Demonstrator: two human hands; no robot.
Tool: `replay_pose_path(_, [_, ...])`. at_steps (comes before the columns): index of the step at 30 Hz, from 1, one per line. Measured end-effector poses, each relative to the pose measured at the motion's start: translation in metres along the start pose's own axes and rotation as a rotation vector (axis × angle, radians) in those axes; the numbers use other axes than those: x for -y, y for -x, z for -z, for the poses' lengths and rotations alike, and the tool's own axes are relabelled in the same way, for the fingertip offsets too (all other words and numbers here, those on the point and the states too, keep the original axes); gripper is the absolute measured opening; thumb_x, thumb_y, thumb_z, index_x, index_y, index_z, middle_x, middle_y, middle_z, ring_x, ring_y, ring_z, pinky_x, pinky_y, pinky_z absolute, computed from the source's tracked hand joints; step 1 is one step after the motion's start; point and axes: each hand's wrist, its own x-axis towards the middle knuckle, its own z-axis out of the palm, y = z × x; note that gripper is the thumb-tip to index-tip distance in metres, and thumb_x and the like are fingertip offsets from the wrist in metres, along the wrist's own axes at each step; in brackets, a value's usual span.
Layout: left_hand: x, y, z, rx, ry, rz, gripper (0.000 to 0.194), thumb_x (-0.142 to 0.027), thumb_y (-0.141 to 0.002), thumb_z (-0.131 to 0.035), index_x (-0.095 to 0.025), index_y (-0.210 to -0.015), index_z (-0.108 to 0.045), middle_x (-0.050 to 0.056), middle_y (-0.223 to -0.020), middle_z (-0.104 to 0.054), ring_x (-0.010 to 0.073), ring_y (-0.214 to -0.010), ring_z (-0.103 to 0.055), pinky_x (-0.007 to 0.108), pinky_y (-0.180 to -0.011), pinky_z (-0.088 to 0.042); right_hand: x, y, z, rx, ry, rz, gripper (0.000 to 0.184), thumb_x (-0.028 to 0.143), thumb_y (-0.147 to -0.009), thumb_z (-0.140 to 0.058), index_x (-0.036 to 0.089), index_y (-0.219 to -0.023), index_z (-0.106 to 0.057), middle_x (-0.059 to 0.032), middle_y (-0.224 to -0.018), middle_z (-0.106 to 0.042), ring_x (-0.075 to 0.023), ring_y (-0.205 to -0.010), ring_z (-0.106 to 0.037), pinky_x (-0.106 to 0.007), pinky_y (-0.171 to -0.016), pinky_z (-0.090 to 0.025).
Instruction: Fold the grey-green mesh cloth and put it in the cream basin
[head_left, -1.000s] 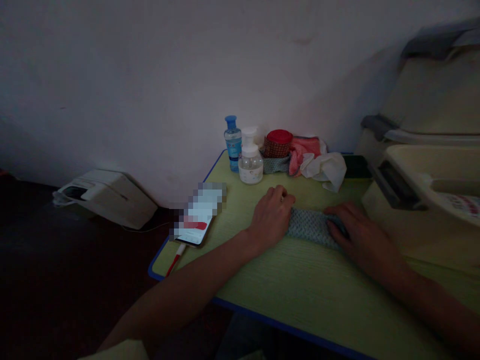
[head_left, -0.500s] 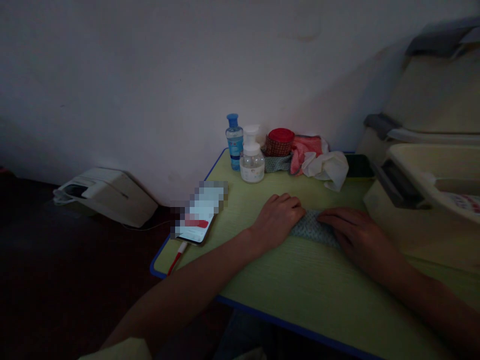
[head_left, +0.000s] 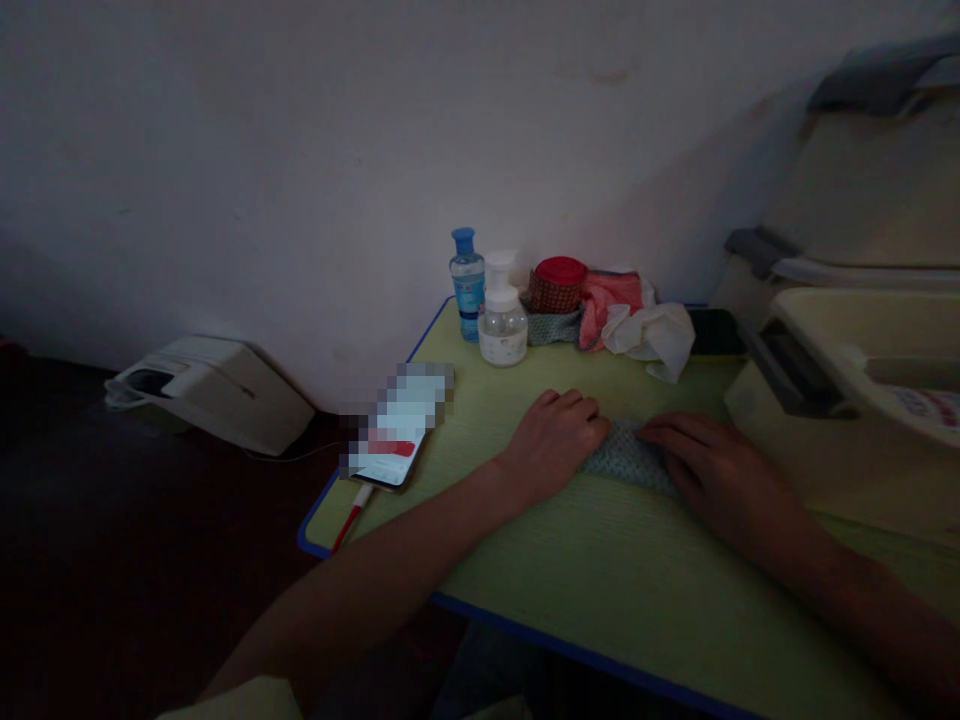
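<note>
A narrow folded grey patterned cloth [head_left: 630,458] lies on the green tabletop between my two hands. At its left end, my left hand [head_left: 559,440] has its fingers curled down and closed on the fabric; the fingertips are hidden. My right hand [head_left: 712,470] grips the other end from above, fingers together and thumb tucked beneath. Only the cloth's middle stretch shows.
A phone [head_left: 397,430] with a red cable sits left. Behind stand a blue bottle [head_left: 469,290], a pump bottle [head_left: 503,330], a red-topped roll [head_left: 559,285], a pink cloth [head_left: 607,300] and white crumpled tissue [head_left: 660,335]. Cream storage bins [head_left: 757,400] flank the right side.
The view has shifted very slightly. Both hands keep their places on the cloth, with no clear movement.
</note>
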Motion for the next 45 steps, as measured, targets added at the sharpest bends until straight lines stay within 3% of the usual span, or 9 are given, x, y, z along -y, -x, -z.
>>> replay_pose_path(8, [-0.016,0.002,-0.001,0.001,-0.126,0.069,0.015,-0.009,-0.087,-0.044,-0.010,-0.087,-0.058,0.007,-0.081,-0.063,0.0168,-0.074,-0.061,0.031,-0.072,-0.045,0.001,0.000,0.001,0.011,0.017,0.001,0.028,0.011,-0.083,-0.037,0.012,-0.086,-0.064,-0.0100,-0.082,-0.063,-0.0207,-0.072,-0.060,-0.037,-0.063,-0.053])
replay_pose_path(19, [-0.024,0.004,-0.009,-0.030,-0.037,-0.041,0.028,-0.009,-0.091,-0.032,-0.005,-0.113,-0.050,0.015,-0.115,-0.058,0.0196,-0.110,-0.054,0.029,-0.088,-0.046,0.000,0.000,-0.002,0.036,0.024,0.014,0.026,0.010,-0.083,-0.036,0.012,-0.087,-0.062,-0.0097,-0.081,-0.060,-0.0212,-0.072,-0.058,-0.037,-0.063,-0.052])
replay_pose_path(22, [-0.024,0.005,-0.009,-0.031,0.065,-0.008,0.035,-0.022,-0.095,-0.031,-0.004,-0.121,-0.045,0.015,-0.121,-0.057,0.0208,-0.118,-0.050,0.033,-0.096,-0.042,0.000,0.000,-0.001,0.037,0.030,0.015,0.026,0.013,-0.085,-0.036,0.012,-0.088,-0.062,-0.0096,-0.081,-0.060,-0.0212,-0.073,-0.058,-0.037,-0.063,-0.051])
replay_pose_path(25, [-0.025,0.006,-0.010,-0.016,0.132,0.011,0.057,-0.047,-0.092,-0.032,-0.002,-0.126,-0.041,0.018,-0.130,-0.051,0.0257,-0.125,-0.044,0.038,-0.103,-0.036,0.002,-0.002,0.001,0.032,0.030,0.024,0.024,0.018,-0.087,-0.038,0.012,-0.085,-0.061,-0.0097,-0.080,-0.059,-0.0207,-0.073,-0.057,-0.036,-0.064,-0.050])
replay_pose_path(27, [-0.024,0.007,-0.011,0.003,0.142,0.008,0.064,-0.051,-0.091,-0.033,0.000,-0.129,-0.039,0.019,-0.135,-0.046,0.0272,-0.128,-0.040,0.038,-0.106,-0.031,0.004,-0.003,0.003,0.035,0.034,0.037,0.024,0.023,-0.088,-0.039,0.012,-0.085,-0.060,-0.0100,-0.081,-0.059,-0.0209,-0.073,-0.057,-0.035,-0.065,-0.050])
replay_pose_path(34, [-0.022,0.006,-0.008,0.061,0.141,0.014,0.059,-0.042,-0.090,-0.039,0.001,-0.131,-0.037,0.019,-0.139,-0.042,0.0254,-0.131,-0.037,0.035,-0.109,-0.026,0.006,-0.003,0.008,0.039,0.072,0.096,0.030,0.034,-0.085,-0.043,0.010,-0.093,-0.058,-0.0130,-0.088,-0.060,-0.0234,-0.078,-0.057,-0.037,-0.067,-0.050])
replay_pose_path(45, [-0.021,0.005,-0.012,0.020,0.176,0.007,0.055,-0.044,-0.089,-0.041,-0.001,-0.124,-0.044,0.019,-0.134,-0.047,0.0250,-0.128,-0.041,0.037,-0.107,-0.030,0.007,0.002,0.009,0.104,0.081,0.060,0.036,0.024,-0.076,-0.044,0.010,-0.105,-0.059,-0.0141,-0.097,-0.061,-0.0247,-0.084,-0.058,-0.039,-0.070,-0.051])
